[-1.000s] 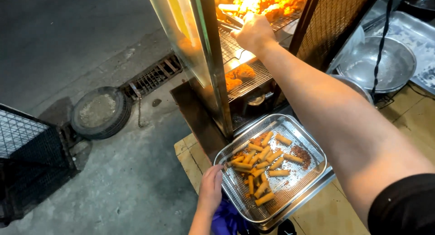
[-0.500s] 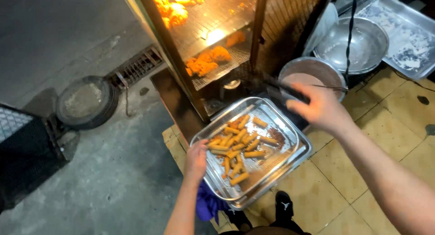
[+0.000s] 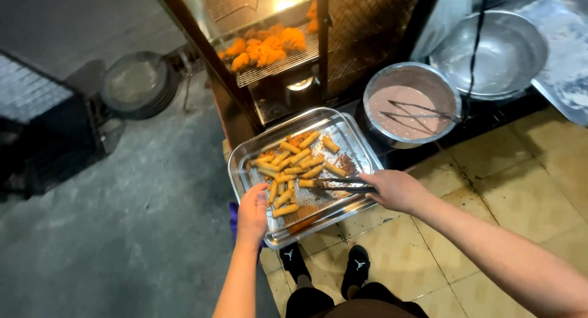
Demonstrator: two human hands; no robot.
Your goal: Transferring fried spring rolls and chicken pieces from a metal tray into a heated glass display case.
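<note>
A steel tray (image 3: pixel 361 147) with a wire rack carries several golden fried rolls (image 3: pixel 289 168). My left hand (image 3: pixel 252 212) grips the tray's near left edge and holds it up. My right hand (image 3: pixel 395 189) holds dark metal tongs (image 3: pixel 337 184) whose tips reach over the rolls near the tray's middle. Whether the tongs pinch a roll I cannot tell.
A glass warming cabinet (image 3: pixel 269 54) with fried pieces on a wire shelf stands behind the tray. A pot of pinkish batter (image 3: pixel 410 103) with tongs in it sits to the right, beside a big steel bowl (image 3: pixel 493 51). My feet (image 3: pixel 324 266) stand on yellow tiles; a round pan (image 3: pixel 136 84) lies left.
My right hand left the cabinet shelf, swung down to the right and now holds tongs over the tray. My left hand keeps its hold on the tray.
</note>
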